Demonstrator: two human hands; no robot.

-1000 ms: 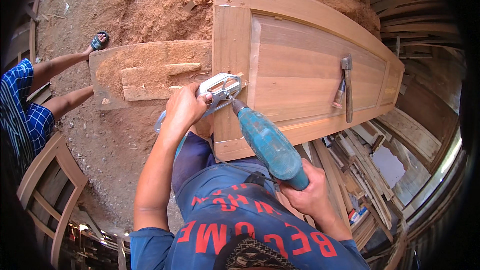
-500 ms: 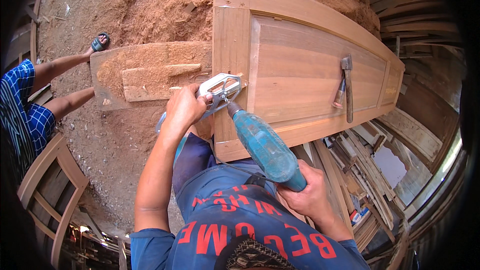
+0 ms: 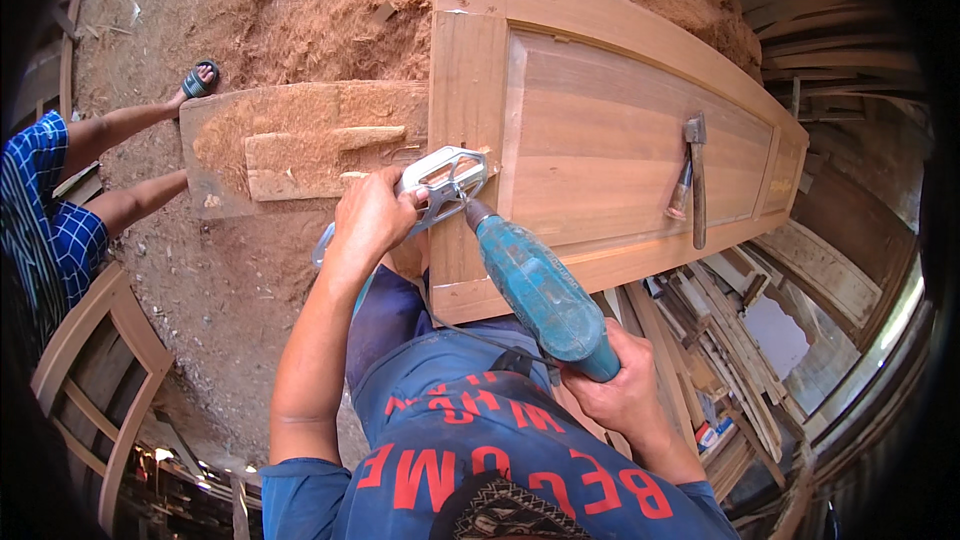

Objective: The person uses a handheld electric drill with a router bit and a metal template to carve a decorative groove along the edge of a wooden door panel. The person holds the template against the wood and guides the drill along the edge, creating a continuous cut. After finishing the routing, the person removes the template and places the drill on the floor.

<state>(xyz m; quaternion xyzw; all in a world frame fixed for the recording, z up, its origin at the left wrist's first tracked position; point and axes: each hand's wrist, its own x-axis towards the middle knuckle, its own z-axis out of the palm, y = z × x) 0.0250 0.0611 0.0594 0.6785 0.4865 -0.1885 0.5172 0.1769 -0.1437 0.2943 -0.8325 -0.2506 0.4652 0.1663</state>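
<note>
My left hand (image 3: pixel 372 210) grips a silver metal jig (image 3: pixel 443 172) held on the left stile of a wooden panelled door (image 3: pixel 620 110). My right hand (image 3: pixel 617 385) holds the handle of a teal power drill (image 3: pixel 537 292), its tip at the jig's opening. A thin cord hangs below the drill, across my lap. On the door's panel, to the right, lie a hammer (image 3: pixel 698 195) and a chisel (image 3: pixel 681 190).
A sawdust-covered board (image 3: pixel 220 150) extends left of the door. Another person's legs (image 3: pixel 140 120) are at the left, beside a wooden lattice frame (image 3: pixel 140 340). Scrap planks (image 3: pixel 730 340) pile up at lower right. Sawdust (image 3: pixel 310 0) covers the ground behind.
The drill dipped slightly left half a second ago and is now back a little to the right and up. Both hands keep their grip.
</note>
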